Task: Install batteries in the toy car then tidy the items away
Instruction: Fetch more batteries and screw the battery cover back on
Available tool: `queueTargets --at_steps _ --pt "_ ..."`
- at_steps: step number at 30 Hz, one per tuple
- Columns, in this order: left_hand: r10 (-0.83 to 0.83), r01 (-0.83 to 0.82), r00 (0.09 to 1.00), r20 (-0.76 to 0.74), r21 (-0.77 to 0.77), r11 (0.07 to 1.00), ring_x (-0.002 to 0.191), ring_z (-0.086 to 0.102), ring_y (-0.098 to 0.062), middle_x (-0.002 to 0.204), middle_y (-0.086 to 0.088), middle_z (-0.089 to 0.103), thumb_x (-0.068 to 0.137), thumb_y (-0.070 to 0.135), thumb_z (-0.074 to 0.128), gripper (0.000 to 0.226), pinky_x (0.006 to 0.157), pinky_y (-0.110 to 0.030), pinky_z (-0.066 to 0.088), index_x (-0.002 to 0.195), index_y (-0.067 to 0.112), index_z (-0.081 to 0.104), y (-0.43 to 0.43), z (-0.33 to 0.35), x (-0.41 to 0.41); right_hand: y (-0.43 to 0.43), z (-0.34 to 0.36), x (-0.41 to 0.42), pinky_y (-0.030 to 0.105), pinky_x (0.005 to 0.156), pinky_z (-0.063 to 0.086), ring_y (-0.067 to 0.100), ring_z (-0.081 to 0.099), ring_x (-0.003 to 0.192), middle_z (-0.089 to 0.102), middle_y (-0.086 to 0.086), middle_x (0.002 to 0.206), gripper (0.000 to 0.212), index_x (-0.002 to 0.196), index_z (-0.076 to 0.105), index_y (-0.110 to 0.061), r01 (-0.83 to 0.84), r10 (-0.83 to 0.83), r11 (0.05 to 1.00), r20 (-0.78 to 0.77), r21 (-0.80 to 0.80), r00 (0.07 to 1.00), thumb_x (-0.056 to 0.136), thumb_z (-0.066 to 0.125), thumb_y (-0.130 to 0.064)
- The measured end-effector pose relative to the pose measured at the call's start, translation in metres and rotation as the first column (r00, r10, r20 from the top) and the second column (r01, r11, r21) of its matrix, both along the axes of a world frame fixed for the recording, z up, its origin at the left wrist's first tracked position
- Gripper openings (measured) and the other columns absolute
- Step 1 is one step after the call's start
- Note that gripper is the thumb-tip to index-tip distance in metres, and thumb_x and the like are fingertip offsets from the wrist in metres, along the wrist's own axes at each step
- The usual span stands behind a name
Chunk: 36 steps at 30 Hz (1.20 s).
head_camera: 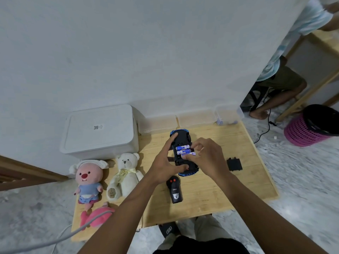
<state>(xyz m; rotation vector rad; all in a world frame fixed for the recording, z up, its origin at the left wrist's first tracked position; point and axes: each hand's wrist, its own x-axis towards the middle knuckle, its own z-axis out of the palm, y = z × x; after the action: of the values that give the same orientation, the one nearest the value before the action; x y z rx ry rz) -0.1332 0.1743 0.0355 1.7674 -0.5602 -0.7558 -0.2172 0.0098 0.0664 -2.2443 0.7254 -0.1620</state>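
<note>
Head view shows your right hand (202, 155) pinched on a blue-and-white battery (189, 154), thumb and fingertips closed around its right end, easing it into the nearest slot of the open battery bay. That battery lies left-to-right across the toy car (180, 142), and its long axis runs parallel to the two batteries (182, 147) already seated just beyond it. The car itself is belly-up and runs near-to-far, so the cell sits crosswise to the body. Your left hand (167, 162) is clamped along the car's left side, index finger stretched to the far end and thumb on the near end, holding it steady. The right hand is the one on the cell, so the seating push is probably its job, pressing down and left.

Just right of the car, apart from it, lies the black battery cover (234, 164) on the wooden table (220, 195). Near you stands the black remote control (175, 190), with small white lettering and a crest too blurred to read. The battery wrappers carry print that cannot be made out. On the white storage box (99, 131), far left, there is a QR-code sticker.
</note>
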Motion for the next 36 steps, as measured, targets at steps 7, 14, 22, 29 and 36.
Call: queueTargets --at_steps 7,14,22,29,36 --pt "-0.011 0.010 1.000 0.022 0.016 1.000 0.128 0.058 -0.011 0.139 0.017 0.057 0.074 0.006 0.087 0.110 0.101 -0.035 0.057 0.156 0.050 0.028 -0.008 0.003 0.001 0.011 -0.013 -0.013 0.005 0.058 0.046 0.000 0.069 0.073 0.072 -0.012 0.079 0.032 0.084 0.073 -0.021 0.280 -0.297 0.939 0.058 0.201 0.953 0.067 0.092 -0.041" --pt "-0.010 0.010 1.000 0.007 0.010 1.000 0.127 0.058 -0.009 0.139 0.021 0.054 0.075 0.004 0.086 0.109 0.102 -0.039 0.056 0.156 0.049 0.029 -0.029 0.003 -0.008 0.006 -0.021 -0.026 0.015 0.070 0.048 0.005 0.065 0.081 0.069 -0.010 0.086 0.009 0.088 0.079 -0.019 0.229 -0.237 0.971 0.164 0.065 0.957 0.090 0.076 -0.028" --pt "-0.056 0.056 0.998 -0.009 0.022 0.998 0.130 0.052 -0.002 0.145 0.016 0.053 0.076 0.001 0.085 0.107 0.103 -0.037 0.055 0.157 0.046 0.030 -0.071 -0.003 -0.030 -0.069 -0.020 -0.045 0.017 0.057 0.047 0.007 0.066 0.067 0.068 -0.007 0.077 0.020 0.099 0.066 -0.026 0.161 -0.179 0.944 0.037 0.290 0.983 0.086 0.079 -0.031" --pt "-0.039 0.046 0.994 -0.100 0.067 0.997 0.095 0.070 0.006 0.147 0.004 0.049 0.076 0.000 0.087 0.110 0.086 -0.036 0.063 0.157 0.047 0.029 -0.107 -0.018 -0.045 -0.189 -0.087 -0.102 0.036 0.090 0.051 0.025 0.057 0.114 0.050 0.001 0.128 0.055 0.133 0.055 -0.033 -0.285 0.241 0.958 -0.453 -0.030 0.858 0.084 0.077 -0.027" --pt "0.015 -0.002 0.985 -0.169 0.075 0.997 0.113 0.061 0.009 0.151 0.009 0.047 0.077 -0.002 0.087 0.110 0.088 -0.022 0.057 0.158 0.044 0.030 -0.120 -0.044 -0.069 -0.207 -0.116 -0.106 0.038 0.095 0.048 0.028 0.048 0.123 0.042 0.001 0.142 0.070 0.144 0.047 -0.032 -0.447 0.353 0.889 -0.471 -0.099 0.808 0.081 0.076 -0.042"
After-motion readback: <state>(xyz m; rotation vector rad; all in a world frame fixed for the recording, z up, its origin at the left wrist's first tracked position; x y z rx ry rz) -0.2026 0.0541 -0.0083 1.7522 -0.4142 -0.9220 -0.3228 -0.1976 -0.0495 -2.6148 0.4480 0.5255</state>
